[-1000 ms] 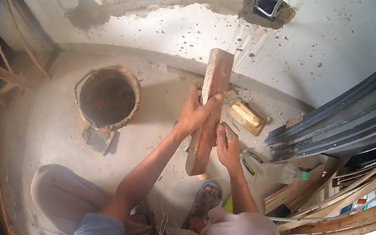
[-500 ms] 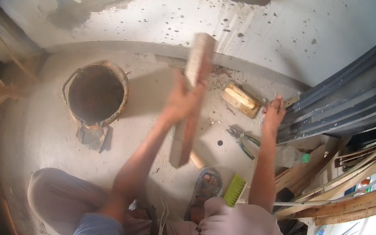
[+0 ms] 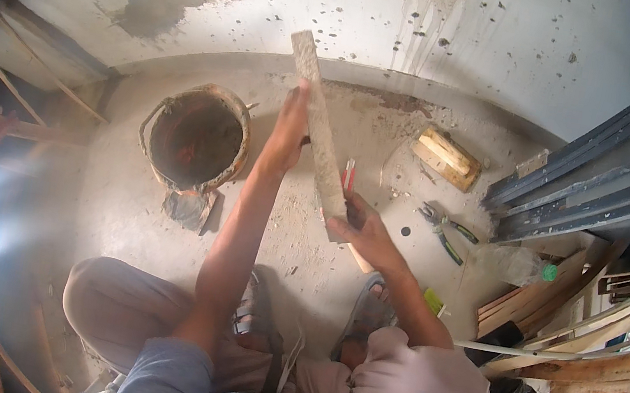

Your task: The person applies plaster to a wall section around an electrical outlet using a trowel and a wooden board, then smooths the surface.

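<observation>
1. My left hand [image 3: 289, 136] is up on the plank [image 3: 317, 126], fingers wrapped round its left edge about halfway along, gripping it.
2. My right hand [image 3: 359, 233] clasps the plank's near end, thumb over the top, just above the floor [image 3: 122, 206].
3. The plank stands tilted, near end down by my right hand, far end leaning away and left towards the wall [image 3: 457, 45].
4. Just behind the plank, a red-handled tool [image 3: 348, 175] lies on the floor; I can't tell what kind.
5. Left of my left arm sits a rusty bucket [image 3: 196, 135], dark inside, with a crumpled scrap [image 3: 186, 207] touching its near side.
6. Right of my right hand, pliers [image 3: 447, 231] lie flat on the floor, handles pointing right.
7. Farther off, near the wall, rests a wooden block [image 3: 445, 157].
8. On the right, dark metal profiles [image 3: 608, 187] lean in a bundle, with timber strips [image 3: 585, 325] stacked nearer.
9. A clear bottle [image 3: 518, 265] with a green cap lies between pliers and timber.
10. My sandalled feet [image 3: 366, 313] are planted near, knees bent either side.
</observation>
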Action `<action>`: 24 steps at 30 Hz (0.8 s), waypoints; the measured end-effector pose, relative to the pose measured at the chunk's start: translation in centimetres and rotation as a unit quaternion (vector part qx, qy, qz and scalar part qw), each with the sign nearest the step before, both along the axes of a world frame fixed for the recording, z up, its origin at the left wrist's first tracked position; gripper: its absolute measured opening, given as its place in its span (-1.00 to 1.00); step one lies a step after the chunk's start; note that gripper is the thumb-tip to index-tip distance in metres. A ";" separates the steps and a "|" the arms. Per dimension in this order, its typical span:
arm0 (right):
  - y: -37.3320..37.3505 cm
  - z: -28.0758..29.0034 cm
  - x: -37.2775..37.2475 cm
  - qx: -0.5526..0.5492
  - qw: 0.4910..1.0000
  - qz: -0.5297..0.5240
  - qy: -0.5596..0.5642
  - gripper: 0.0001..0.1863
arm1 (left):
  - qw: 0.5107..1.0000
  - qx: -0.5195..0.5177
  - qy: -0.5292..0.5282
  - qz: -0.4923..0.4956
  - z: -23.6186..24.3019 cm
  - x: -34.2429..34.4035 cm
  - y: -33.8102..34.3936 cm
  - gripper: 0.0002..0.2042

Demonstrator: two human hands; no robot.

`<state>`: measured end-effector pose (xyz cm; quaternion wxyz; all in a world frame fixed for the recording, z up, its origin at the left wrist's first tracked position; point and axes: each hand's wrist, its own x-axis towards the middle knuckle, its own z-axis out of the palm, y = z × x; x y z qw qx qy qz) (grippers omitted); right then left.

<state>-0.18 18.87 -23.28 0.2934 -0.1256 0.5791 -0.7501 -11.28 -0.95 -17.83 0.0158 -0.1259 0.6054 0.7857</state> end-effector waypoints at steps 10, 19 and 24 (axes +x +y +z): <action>4.1 -0.2 -1.7 0.229 0.971 0.058 0.044 -0.21 | 0.983 -0.087 -0.143 -0.078 2.7 1.2 1.1 -0.07; 4.8 -6.0 3.3 0.332 0.925 -0.006 0.187 -0.51 | 0.949 -0.063 -0.289 -0.109 9.5 4.9 -6.0 -0.38; 6.6 -0.7 2.9 0.353 0.927 -0.101 0.080 -0.57 | 0.946 0.084 -0.283 -0.134 0.8 10.5 -8.4 -0.41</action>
